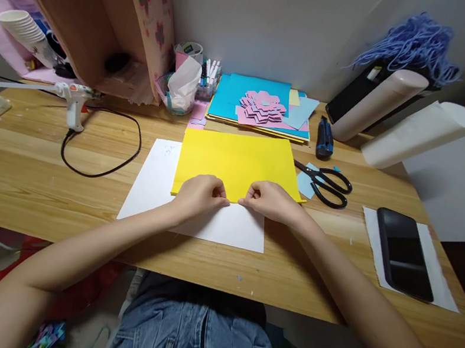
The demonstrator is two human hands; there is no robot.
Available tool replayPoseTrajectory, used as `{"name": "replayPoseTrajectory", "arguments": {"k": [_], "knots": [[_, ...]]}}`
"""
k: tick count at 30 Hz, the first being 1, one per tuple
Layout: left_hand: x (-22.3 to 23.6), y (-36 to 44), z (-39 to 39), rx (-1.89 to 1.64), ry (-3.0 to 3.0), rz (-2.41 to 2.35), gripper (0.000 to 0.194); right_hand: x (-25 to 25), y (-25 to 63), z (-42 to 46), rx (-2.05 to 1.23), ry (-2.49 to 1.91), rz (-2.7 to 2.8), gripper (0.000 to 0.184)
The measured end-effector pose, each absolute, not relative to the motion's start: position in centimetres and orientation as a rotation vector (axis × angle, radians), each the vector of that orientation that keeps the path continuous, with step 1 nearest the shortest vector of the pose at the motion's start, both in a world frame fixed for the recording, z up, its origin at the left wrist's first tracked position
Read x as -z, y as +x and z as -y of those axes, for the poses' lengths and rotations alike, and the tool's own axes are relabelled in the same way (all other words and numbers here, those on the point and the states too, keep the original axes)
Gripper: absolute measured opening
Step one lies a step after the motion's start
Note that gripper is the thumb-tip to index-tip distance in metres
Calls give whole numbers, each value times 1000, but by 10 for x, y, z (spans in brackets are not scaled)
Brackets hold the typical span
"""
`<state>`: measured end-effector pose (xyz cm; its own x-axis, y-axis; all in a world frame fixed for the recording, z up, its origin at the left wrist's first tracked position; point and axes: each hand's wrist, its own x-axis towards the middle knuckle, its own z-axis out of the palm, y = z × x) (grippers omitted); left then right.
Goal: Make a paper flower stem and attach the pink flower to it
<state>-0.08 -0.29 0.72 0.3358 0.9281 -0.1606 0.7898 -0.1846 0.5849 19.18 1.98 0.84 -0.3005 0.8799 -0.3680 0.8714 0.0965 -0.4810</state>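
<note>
A yellow sheet of paper (239,160) lies in front of me, partly over a white sheet (139,193) on the wooden desk. Along its near edge runs a narrow folded strip. My left hand (201,195) pinches that edge left of the middle, thumb and index finger together. A short way to the right, my right hand (270,200) pinches the same edge, its fingers curled. Black-handled scissors (327,185) rest just beyond the yellow paper's right side, with a light blue paper scrap (306,184) under their blades.
A white glue gun (74,104) with a looped cord stands at left. Behind are a pink layered paper flower (262,109) on coloured sheets, a cup of markers (209,77) and an open cardboard box (83,22). A utility knife (325,138), paper rolls (423,136) and a phone (405,252) are at right.
</note>
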Motion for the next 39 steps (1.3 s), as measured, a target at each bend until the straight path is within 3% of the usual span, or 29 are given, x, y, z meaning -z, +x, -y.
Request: {"name": "replayPoseTrajectory", "arguments": {"k": [25,31,39], "knots": [[-6,-2,-15,-183,1946,-1531,15,-6,240,-25,-1009,-1899,2255,29],[-9,32,-20,-194,2143,-1207,18,-8,243,-21,-1014,-1840,2214,29],[-1,72,-23,-173,2266,-1252,17,-8,257,-22,-1196,-1700,2205,24]]}}
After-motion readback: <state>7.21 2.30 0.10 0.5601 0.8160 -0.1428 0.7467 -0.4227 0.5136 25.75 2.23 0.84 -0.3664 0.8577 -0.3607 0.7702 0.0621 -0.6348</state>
